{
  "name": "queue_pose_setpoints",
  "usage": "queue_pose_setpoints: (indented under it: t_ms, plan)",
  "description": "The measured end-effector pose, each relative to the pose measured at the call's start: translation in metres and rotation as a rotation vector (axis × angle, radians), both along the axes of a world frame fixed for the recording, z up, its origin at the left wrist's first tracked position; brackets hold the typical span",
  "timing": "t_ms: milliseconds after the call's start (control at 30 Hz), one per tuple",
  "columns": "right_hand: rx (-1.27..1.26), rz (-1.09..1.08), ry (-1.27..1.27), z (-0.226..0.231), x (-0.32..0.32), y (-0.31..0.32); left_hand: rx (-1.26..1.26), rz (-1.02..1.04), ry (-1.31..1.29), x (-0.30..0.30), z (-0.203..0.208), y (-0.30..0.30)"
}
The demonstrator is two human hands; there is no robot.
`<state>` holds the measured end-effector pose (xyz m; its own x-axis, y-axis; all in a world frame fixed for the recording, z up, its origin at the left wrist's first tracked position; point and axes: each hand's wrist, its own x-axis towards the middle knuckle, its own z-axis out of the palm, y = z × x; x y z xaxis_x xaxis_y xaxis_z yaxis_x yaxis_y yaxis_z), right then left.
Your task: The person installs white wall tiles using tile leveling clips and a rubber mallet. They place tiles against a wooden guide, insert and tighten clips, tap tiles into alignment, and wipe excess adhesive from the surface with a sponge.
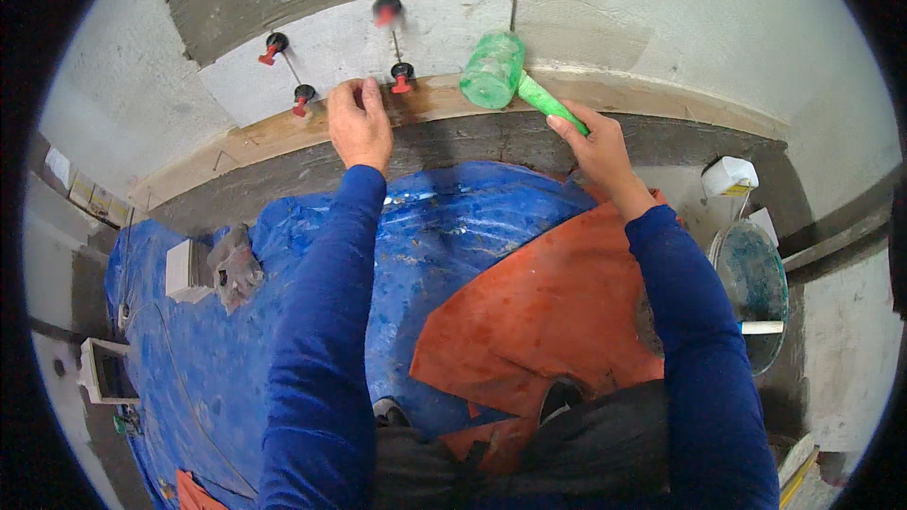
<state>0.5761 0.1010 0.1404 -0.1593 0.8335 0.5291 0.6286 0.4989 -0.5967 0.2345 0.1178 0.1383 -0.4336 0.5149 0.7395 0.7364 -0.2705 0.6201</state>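
Observation:
My right hand grips the green handle of a rubber mallet, whose translucent green head is up against or just in front of the wall at the tiles' lower right. My left hand is closed, its fingertips pinched at the lower edge of the light grey wall tiles; anything between them is hidden. Red-and-black tile levelers sit along two seams: an upper one and a lower one on the right seam, another upper one and lower one on the left.
A wooden batten runs under the tiles, with bent nails in it. Blue tarp and an orange sheet cover the floor. At right stand a bucket and a white container. Stacked tiles and a plastic bag lie left.

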Motion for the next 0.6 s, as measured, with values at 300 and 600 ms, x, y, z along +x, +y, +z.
queue_pose_setpoints:
  t_ms: [300,600]
  plan:
    - [-0.038,-0.013,-0.030,0.011,-0.020,0.000,-0.311,-0.041,-0.119,-0.010,-0.027,-0.003]
    - [-0.094,-0.023,-0.017,0.028,-0.029,-0.015,-0.484,-0.096,-0.736,-0.029,-0.030,0.036]
